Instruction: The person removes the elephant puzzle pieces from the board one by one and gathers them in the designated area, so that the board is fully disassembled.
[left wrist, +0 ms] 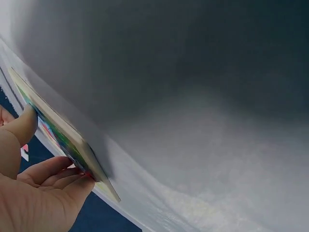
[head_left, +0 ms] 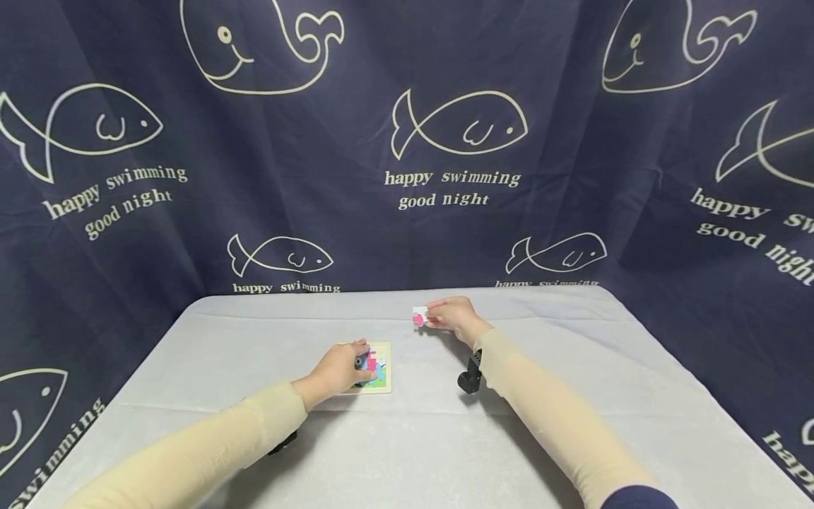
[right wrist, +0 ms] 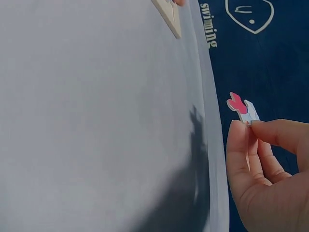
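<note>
My right hand [head_left: 454,317] holds a small jigsaw puzzle piece [head_left: 419,317], white with a pink patch, above the far part of the table. In the right wrist view the thumb and index finger pinch one end of that piece, and its pink end points away from the hand. My left hand [head_left: 340,364] rests on a framed jigsaw puzzle board [head_left: 389,367] lying on the table. Its thumb and fingers are spread apart on the colourful picture, hiding the board's left part. Blue, pink and green areas show beside the fingers.
A pale grey cloth covers the table [head_left: 407,452]. Behind it hangs a dark blue curtain [head_left: 356,177] with white fish drawings and lettering. Black wrist camera mounts [head_left: 470,376] sit under both forearms.
</note>
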The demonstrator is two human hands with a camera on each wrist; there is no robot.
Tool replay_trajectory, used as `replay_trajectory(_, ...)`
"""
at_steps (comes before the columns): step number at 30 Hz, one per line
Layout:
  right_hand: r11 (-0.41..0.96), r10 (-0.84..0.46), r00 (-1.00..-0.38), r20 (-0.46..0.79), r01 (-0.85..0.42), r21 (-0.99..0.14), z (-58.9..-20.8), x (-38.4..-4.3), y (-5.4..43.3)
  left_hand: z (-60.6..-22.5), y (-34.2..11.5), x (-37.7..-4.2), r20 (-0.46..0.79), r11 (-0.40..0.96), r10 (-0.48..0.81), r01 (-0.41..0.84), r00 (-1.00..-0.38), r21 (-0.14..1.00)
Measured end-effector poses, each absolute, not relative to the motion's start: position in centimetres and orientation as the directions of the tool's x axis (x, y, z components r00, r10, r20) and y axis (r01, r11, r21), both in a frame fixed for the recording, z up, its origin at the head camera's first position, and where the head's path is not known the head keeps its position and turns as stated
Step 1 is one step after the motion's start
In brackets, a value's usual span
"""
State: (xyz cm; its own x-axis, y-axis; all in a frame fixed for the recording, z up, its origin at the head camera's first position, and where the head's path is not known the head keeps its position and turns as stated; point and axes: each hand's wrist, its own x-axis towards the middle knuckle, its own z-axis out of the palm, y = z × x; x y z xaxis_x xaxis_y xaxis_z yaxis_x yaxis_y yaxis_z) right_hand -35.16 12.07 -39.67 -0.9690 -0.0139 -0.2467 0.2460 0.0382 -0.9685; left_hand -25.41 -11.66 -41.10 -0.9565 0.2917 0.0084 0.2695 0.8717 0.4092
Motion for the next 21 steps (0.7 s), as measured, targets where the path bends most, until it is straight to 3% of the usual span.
replay_trajectory(11, 0.041, 0.019, -0.971, -0.239, 0.240, -0.970, -40.1, -35.5, 14.9, -41.0, -11.5, -25.1, 0.006, 0.886, 0.269, 0.250, -0.963, 0.392)
replay_trajectory(21, 0.027, 0.081, -0.965, -0.247, 0.250, -0.968, -40.5, -35.5, 17.4, -41.1, -12.1, -25.5, -0.002, 0.866, 0.325, 0.297, -0.946, 0.401)
